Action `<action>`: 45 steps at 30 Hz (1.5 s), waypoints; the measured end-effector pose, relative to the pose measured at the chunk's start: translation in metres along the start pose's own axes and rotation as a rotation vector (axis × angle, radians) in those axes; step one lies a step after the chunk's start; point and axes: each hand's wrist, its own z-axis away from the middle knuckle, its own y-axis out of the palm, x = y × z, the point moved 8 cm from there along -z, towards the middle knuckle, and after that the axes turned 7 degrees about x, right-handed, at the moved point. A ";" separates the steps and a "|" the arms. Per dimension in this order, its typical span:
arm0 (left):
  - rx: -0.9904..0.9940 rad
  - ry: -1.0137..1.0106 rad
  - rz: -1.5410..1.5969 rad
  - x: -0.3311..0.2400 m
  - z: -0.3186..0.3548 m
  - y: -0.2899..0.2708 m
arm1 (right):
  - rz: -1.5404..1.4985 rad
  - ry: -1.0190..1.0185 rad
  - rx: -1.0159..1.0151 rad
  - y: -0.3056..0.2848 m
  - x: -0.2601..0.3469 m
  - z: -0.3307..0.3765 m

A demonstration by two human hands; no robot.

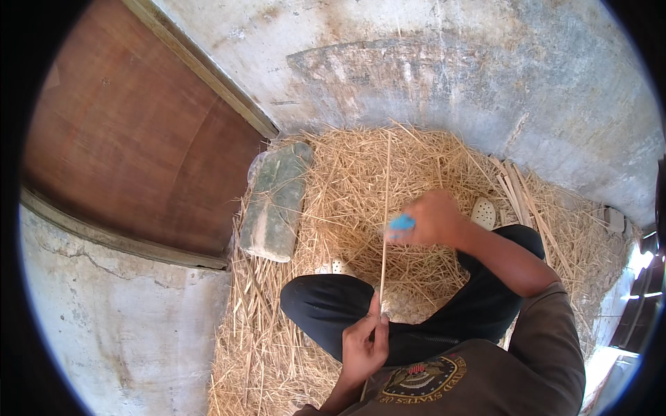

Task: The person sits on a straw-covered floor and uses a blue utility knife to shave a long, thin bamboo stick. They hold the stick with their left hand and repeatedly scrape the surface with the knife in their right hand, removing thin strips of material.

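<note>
Head view: the left hand (363,344) at six o'clock pinches a long thin stick (383,229); the right hand (431,218), fist closed, presses a blue tool (401,223) midway along it. Scraping seems underway, perhaps half done; straw (347,180) lies beneath.

head view: sitting on the person's head, looking steeply down over the lap | facing: pointing toward the straw-covered floor (361,173) and the concrete wall (451,69) beyond | range: hanging close above the knees | lens: fisheye bending edges toward the rim | shared view: single camera only
</note>
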 end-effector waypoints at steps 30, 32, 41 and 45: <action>0.177 -0.082 0.720 0.027 -0.022 0.009 | -0.412 0.194 0.097 -0.021 -0.028 0.009; 0.170 -0.067 0.752 0.019 -0.030 0.011 | -0.332 0.092 0.151 -0.019 -0.007 0.012; 0.202 -0.059 0.862 0.011 -0.036 0.021 | -0.113 -0.027 0.085 -0.020 0.014 0.017; 0.169 -0.132 0.740 0.005 -0.033 0.019 | -0.099 -0.026 0.060 -0.019 0.011 0.019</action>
